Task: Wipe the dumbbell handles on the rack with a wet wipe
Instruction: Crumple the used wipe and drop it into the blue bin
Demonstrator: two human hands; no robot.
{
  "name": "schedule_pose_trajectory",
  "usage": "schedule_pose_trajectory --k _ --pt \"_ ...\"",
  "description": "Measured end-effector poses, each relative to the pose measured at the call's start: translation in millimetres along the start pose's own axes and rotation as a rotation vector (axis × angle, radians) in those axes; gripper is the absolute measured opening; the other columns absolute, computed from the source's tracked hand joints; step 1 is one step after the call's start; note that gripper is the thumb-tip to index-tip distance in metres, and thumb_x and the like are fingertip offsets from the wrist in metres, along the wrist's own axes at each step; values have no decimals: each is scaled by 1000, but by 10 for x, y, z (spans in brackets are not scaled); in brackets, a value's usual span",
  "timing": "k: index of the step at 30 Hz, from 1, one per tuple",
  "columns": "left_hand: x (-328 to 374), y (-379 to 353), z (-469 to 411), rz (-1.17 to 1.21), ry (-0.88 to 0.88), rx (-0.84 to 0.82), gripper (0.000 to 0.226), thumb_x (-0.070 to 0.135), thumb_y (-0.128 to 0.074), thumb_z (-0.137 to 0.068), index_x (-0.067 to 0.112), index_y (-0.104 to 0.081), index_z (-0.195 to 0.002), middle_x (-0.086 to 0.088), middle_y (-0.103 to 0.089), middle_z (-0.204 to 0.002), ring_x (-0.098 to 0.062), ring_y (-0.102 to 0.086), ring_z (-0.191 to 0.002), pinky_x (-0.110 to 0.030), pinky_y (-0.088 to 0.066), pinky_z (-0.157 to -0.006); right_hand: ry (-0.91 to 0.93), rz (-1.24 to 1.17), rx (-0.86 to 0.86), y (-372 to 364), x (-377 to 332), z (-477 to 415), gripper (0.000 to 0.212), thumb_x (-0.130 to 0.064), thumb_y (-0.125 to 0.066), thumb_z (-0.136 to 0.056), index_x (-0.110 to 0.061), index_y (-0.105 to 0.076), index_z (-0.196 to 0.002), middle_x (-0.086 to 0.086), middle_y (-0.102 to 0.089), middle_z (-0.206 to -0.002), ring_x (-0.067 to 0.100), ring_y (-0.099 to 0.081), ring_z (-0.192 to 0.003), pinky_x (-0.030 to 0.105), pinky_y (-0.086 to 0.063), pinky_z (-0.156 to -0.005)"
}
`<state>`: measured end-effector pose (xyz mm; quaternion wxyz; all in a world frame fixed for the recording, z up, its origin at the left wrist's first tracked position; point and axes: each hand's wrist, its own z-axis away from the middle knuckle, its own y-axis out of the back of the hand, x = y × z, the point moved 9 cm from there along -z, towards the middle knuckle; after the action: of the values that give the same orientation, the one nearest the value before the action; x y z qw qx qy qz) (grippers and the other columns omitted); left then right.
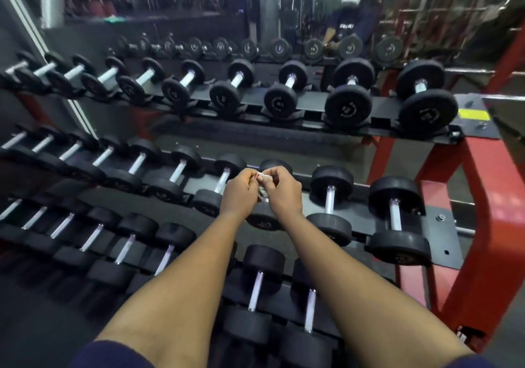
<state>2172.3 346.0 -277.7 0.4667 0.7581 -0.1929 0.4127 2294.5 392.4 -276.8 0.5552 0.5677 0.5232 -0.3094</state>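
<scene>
A three-tier rack [318, 106] holds rows of black dumbbells with shiny metal handles. Both my hands are raised together over the middle tier. My left hand [240, 190] and my right hand [281, 190] pinch a small white wet wipe [262, 185] between their fingertips; a bit of red shows at its top edge. Most of the wipe is hidden by the fingers. The hands hover above a middle-tier dumbbell [264, 219], whose handle they cover. Neither hand touches a dumbbell handle [329, 200].
The rack's red steel frame [483, 197] stands at the right. A mirror behind the top tier reflects the dumbbells and a person [352, 26] in a dark shirt. A yellow label [473, 114] sits on the top shelf's right end. The image's edges are blurred.
</scene>
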Motion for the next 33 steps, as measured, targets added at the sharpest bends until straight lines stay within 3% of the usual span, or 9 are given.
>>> schedule_pose_trajectory --k 4,9,14,20,23,28,33 --pt "172 270 -31 -11 -32 22 20 16 -42 -93 21 -61 -93 2 -67 -75 -16 -65 -72 -33 -51 -63 47 -15 10 -44 -286 -20 9 -25 -61 -91 -18 -64 -95 -7 -66 -87 0 -59 -75 4 -41 -55" --pt "437 602 -40 -19 -94 79 20 13 -42 -94 22 -60 -91 6 -63 -76 -9 -59 -70 -23 -41 -57 97 -20 34 -66 -642 -48 8 -28 -61 -90 -21 -64 -94 -9 -66 -88 4 -60 -80 17 -45 -63" --pt "655 949 -83 -5 -139 143 20 14 -43 -93 24 -60 -89 7 -65 -76 -10 -61 -71 -29 -49 -60 181 -50 37 -73 -1077 -61 8 -24 -62 -90 -17 -65 -95 -7 -66 -86 -1 -57 -75 4 -40 -57" --pt "878 1331 -90 -5 -189 217 21 13 -43 -94 24 -61 -89 8 -65 -70 -8 -62 -65 -25 -49 -58 267 -70 44 -116 -1506 -53 8 -24 -61 -91 -17 -64 -93 -6 -66 -84 -2 -56 -70 2 -38 -54" --pt "938 1532 -115 -22 -212 261 19 15 -43 -94 21 -62 -94 5 -66 -72 -12 -64 -69 -32 -53 -64 307 -80 38 -177 -1712 -61 9 -25 -61 -91 -17 -65 -95 -6 -66 -85 -1 -57 -73 3 -40 -55" --pt "1058 1862 -129 -43 -242 336 18 12 -44 -94 20 -60 -95 12 -60 -69 -6 -58 -66 -25 -44 -59 372 -74 47 -288 -2031 -100 11 -25 -62 -91 -16 -66 -97 -8 -65 -83 -1 -57 -73 3 -40 -58" --pt "1072 2188 -163 -86 -255 374 18 14 -45 -93 21 -61 -97 7 -62 -72 -10 -60 -68 -24 -43 -57 412 -130 21 -468 -2278 -92 7 -23 -63 -90 -17 -66 -93 -8 -64 -79 -4 -55 -70 0 -38 -58"
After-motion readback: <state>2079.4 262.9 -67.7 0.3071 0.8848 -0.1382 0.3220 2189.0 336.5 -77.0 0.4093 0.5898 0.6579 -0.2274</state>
